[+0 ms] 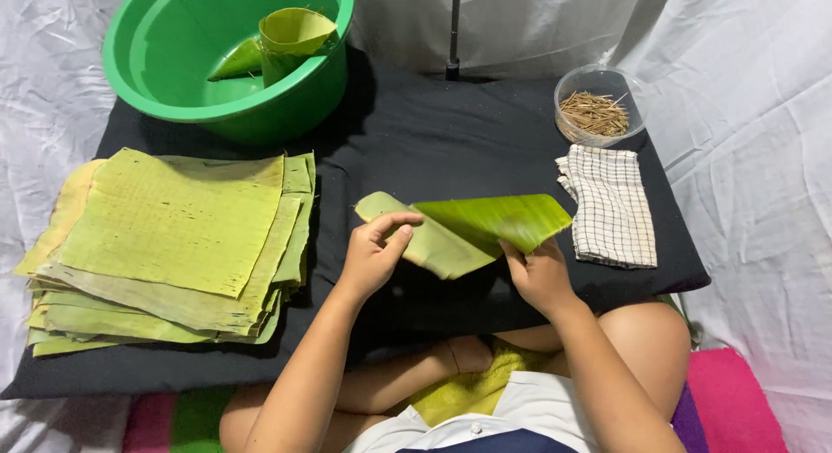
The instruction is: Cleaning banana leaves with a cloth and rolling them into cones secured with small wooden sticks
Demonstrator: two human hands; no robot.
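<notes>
A green banana leaf piece is held above the black cloth surface, partly folded over on itself. My left hand grips its left end, fingers curled over the pale underside. Its lower right edge is pinched by my right hand from below. A tall stack of cut banana leaf sheets lies to the left of my hands. In the green plastic basin at the back left lie folded leaf cones.
A clear round tub of thin brown sticks stands at the back right, with a folded checked cloth just in front of it. A dark pole rises at the back. White sheeting surrounds the black surface. My folded legs are below.
</notes>
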